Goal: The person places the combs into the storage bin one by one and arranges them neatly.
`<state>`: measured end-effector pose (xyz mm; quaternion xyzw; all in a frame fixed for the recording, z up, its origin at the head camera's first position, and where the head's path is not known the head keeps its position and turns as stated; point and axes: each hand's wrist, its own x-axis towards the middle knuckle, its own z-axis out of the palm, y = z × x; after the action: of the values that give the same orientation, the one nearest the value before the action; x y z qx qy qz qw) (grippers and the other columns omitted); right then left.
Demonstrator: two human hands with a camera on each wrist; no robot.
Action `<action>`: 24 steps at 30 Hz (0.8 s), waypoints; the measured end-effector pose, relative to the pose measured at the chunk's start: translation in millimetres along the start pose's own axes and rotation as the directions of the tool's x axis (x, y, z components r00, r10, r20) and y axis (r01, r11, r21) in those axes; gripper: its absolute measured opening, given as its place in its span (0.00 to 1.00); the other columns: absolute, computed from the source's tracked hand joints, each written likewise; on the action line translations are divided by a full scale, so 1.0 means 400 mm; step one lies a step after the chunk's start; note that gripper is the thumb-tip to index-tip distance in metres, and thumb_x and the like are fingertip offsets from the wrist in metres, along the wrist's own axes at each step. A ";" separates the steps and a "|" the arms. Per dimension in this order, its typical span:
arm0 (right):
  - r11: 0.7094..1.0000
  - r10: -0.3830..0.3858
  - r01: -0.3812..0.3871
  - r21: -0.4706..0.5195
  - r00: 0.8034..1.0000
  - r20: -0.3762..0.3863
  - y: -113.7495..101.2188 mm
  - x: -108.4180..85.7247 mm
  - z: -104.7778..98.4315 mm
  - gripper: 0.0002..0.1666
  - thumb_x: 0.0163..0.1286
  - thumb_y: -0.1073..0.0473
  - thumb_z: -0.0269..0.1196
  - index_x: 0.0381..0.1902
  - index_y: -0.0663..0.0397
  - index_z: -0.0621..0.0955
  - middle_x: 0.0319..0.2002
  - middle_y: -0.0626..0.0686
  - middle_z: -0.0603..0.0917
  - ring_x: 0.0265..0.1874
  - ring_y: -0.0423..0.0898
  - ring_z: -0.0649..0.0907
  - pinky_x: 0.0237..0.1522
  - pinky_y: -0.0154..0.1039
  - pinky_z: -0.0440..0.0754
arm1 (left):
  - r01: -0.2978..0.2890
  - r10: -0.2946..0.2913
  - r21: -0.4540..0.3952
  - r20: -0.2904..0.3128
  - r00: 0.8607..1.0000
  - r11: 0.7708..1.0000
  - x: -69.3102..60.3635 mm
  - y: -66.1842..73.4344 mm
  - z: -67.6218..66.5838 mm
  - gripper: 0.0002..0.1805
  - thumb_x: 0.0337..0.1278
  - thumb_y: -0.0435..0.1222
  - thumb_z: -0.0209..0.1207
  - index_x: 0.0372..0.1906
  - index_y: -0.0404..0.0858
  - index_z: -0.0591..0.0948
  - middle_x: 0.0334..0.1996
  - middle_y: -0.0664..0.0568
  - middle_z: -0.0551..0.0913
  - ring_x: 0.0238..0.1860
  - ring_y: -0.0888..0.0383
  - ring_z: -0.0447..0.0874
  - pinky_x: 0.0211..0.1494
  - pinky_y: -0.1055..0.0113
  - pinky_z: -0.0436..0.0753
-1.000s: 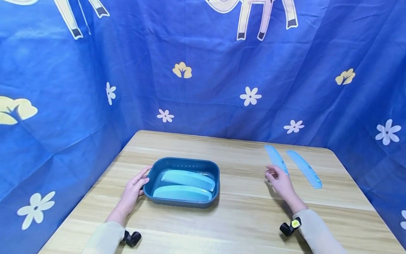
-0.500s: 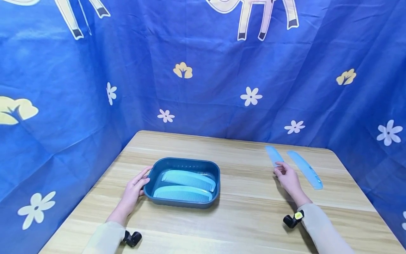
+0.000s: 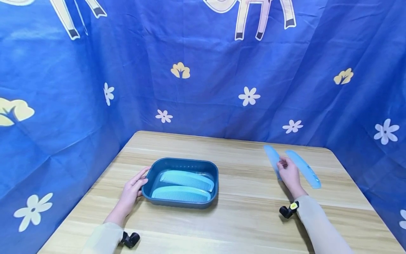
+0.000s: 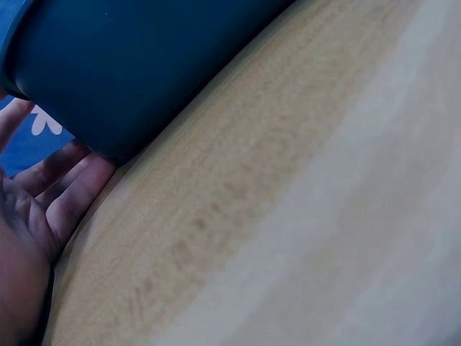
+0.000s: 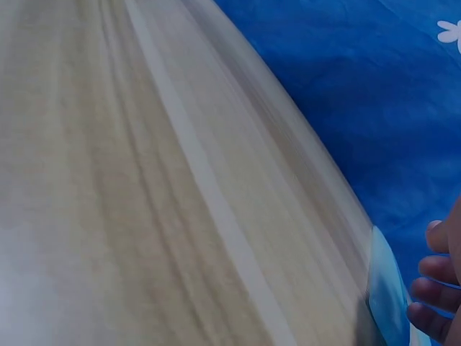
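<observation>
A dark blue plastic basin (image 3: 180, 204) stands on the table at centre left. My left hand (image 3: 131, 190) holds its left end, the thumb at the rim and the other fingers against the outer wall; the left wrist view shows those fingers (image 4: 79, 187) low on the basin. Inside lie two light blue combs, a rear comb (image 3: 187, 179) and a front comb (image 3: 180, 193). At the right, my right hand (image 3: 289, 174) hovers over a blue comb (image 3: 271, 157), fingers loosely bent. In the right wrist view the fingers (image 5: 436, 292) are beside that comb (image 5: 389, 288), with no clear grip.
Another blue comb (image 3: 304, 169) lies just right of my right hand, slanting on the wooden table (image 3: 241, 218). Blue printed curtains (image 3: 215, 88) surround the table at the back and sides. A small black camera (image 3: 287, 211) sits at my right wrist.
My right hand has moved right and slightly back, and its fingers now overlap the left loose comb's edge. My left hand and the basin stay in place.
</observation>
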<state>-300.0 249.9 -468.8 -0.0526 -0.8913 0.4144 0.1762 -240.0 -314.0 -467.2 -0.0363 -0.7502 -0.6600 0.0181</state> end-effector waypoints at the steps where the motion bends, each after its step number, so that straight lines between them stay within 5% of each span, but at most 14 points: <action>1: 1.000 0.007 -0.007 -0.007 1.000 0.002 0.003 0.004 -0.001 0.20 0.69 0.63 0.53 0.57 0.67 0.72 0.45 0.64 0.78 0.46 0.59 0.76 0.46 0.52 0.74 | -0.001 0.001 0.002 0.000 1.000 1.000 0.000 0.000 0.000 0.26 0.69 0.39 0.47 0.69 0.41 0.62 0.58 0.36 0.65 0.42 0.63 0.78 0.37 0.65 0.82; 24: 0.988 0.089 -0.072 -0.134 0.988 0.127 0.020 0.060 0.008 0.28 0.68 0.60 0.56 0.62 0.70 0.66 0.56 0.72 0.69 0.56 0.66 0.68 0.56 0.59 0.66 | 0.016 -0.016 0.005 -0.007 1.000 1.000 -0.001 0.007 0.000 0.25 0.69 0.40 0.47 0.69 0.43 0.63 0.59 0.35 0.64 0.43 0.62 0.78 0.38 0.65 0.82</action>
<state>-324.1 258.5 -470.3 -0.0722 -0.9232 0.3651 0.0960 -239.5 -313.5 -464.3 -0.0279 -0.7520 -0.6583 0.0155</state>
